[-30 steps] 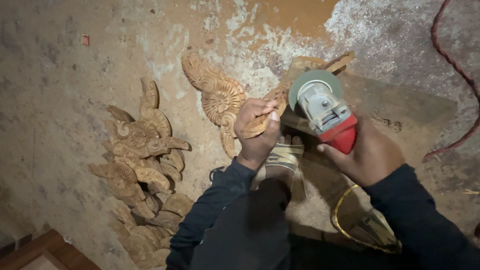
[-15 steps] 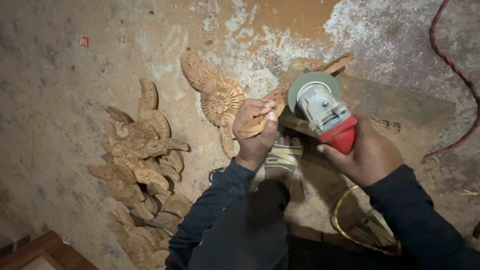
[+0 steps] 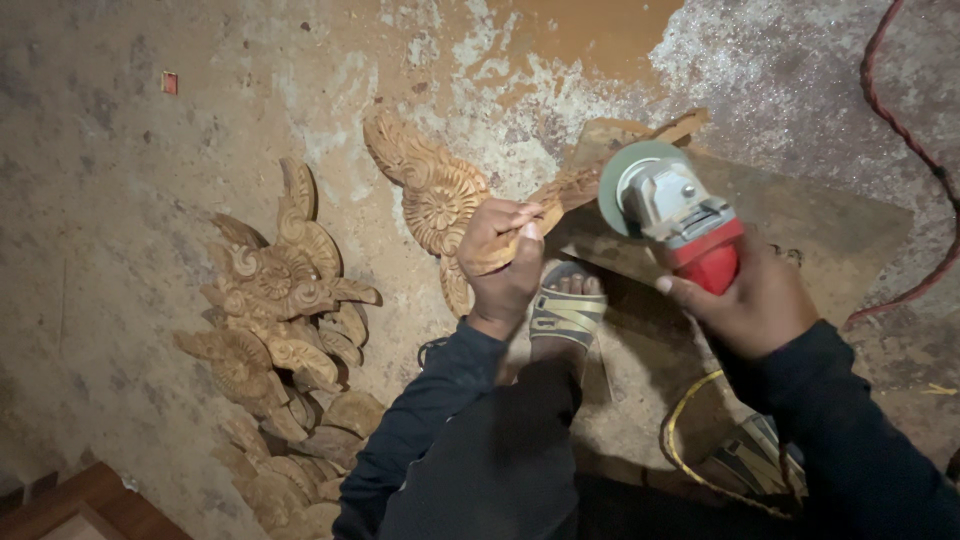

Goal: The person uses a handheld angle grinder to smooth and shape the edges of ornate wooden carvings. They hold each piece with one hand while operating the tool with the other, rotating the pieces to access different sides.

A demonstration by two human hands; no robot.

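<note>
Dusty floor (image 3: 150, 300) — left hand (image 3: 500, 265) grips carving (image 3: 440, 200), right hand (image 3: 755, 300) angles grinder (image 3: 680, 215)

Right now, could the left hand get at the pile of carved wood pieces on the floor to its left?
Probably yes, once freed. The left hand is closed on a carved strip by the grinder. The floor between it and the pile holds only one carved piece.
</note>
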